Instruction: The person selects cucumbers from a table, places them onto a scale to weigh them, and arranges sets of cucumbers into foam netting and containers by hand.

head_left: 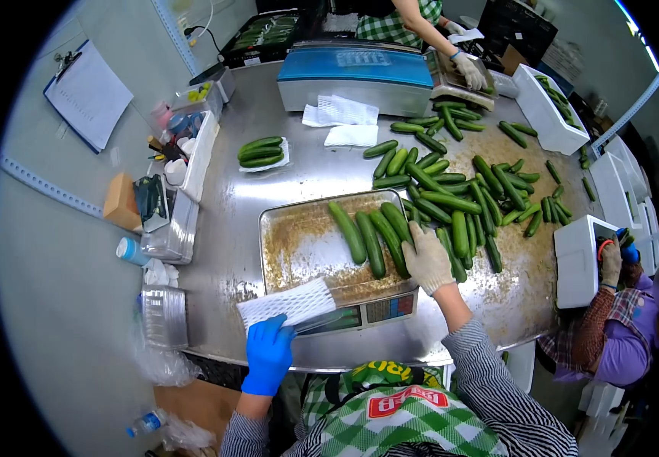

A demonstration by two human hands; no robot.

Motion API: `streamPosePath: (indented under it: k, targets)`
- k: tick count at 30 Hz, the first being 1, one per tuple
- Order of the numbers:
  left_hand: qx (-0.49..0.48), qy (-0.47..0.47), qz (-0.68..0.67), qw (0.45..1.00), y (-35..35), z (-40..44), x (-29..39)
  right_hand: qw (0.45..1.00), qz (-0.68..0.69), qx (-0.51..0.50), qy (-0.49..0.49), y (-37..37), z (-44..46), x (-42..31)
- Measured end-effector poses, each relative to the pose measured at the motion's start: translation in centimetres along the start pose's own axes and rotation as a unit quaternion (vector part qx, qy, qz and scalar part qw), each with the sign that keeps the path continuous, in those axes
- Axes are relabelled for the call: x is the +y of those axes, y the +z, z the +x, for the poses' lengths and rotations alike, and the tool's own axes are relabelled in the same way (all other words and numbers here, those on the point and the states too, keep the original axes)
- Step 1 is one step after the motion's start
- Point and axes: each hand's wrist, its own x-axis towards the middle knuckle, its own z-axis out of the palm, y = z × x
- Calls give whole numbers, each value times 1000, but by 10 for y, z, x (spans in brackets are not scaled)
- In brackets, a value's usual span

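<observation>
My left hand (270, 352), in a blue glove, is closed on the near edge of a clear plastic tray with a white foam net sheet (287, 305) on it. That tray is over the front left of a weighing scale. On the scale's metal pan (284, 251) lie several green cucumbers (348, 232), side by side. My right hand (427, 260), in a whitish knit glove, is at the pan's right edge, fingers curled against the rightmost cucumber (396, 222). Part of that cucumber and the fingertips are hidden. Beside this hand spreads a large pile of cucumbers (459, 198).
A packed tray of cucumbers (261, 152) and white foam sheets (345, 114) lie farther back, before a blue-topped machine (356, 68). White foam boxes (577, 263) line the right side, where a co-worker in purple handles scissors. Another gloved co-worker's hand (468, 70) is at a back scale. Stacked clear trays (164, 316) stand left.
</observation>
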Motion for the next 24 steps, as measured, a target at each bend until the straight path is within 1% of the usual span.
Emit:
streamPosePath:
  k: [2,3,7,10,11,14,17,20,21,24]
  targets:
    - [16,-2,-6,1000,5,-6,-10,999,18,6,28,-2,-10,1]
    - [14,-4,-12,1000,5,-6,-14,998,33,-13,60,-7,-10,-4]
    - [30,1,-27,999,2,2,-33,995,38,41,83,0,-23,-18]
    - [49,22,-35,998,0,14,-52,992,33,46,111,7,-36,-32]
    - [54,24,-37,998,2,17,-58,991,40,85,95,15,-39,-29]
    - [53,43,-47,997,4,32,-72,984,62,126,110,21,-40,-34]
    - [27,41,-70,996,7,41,-81,984,40,74,155,19,-39,-44]
    - [34,66,-71,995,7,50,-88,994,-48,58,84,18,-46,-64]
    - [28,69,-74,994,7,52,-90,992,-64,2,107,14,-43,-72]
    - [13,81,-80,993,7,56,-96,978,-107,-36,173,10,-27,-93]
